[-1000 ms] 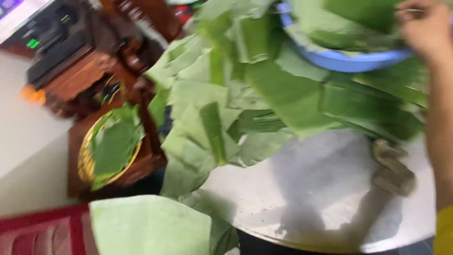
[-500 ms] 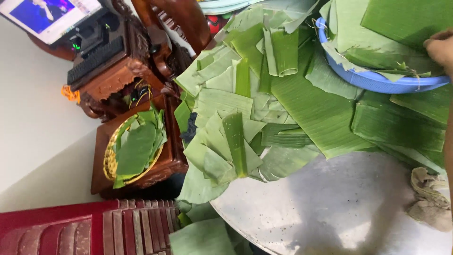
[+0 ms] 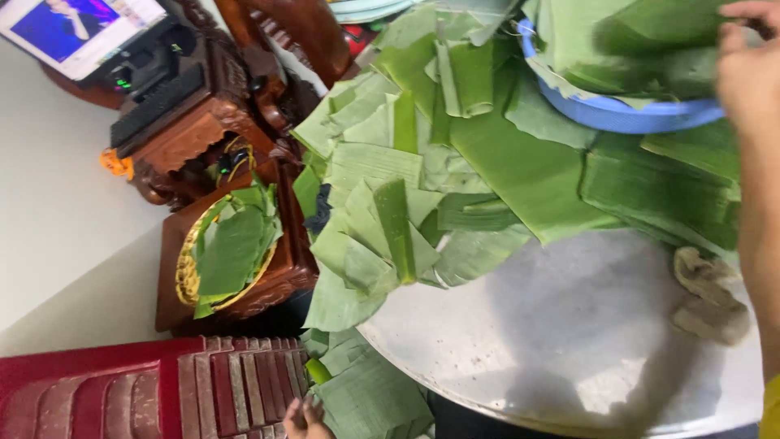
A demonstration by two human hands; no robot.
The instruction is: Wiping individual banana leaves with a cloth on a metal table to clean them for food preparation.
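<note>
Upper right of frame, right hand (image 3: pixel 751 73) pinches flat green banana leaves (image 3: pixel 650 41) in round blue plastic basin (image 3: pixel 617 114); leaves' long axis runs left-right, fingers nearly closed.

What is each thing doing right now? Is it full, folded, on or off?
Blue basin: full of banana leaves.
Banana leaf pieces: cut, piled on the round metal tray.
Gold-rimmed basket: holds leaves.
Cloth: crumpled on the tray.
Screen: on.
Right hand: touching the leaves in the basin.
Left hand: at the leaf stack.
</note>
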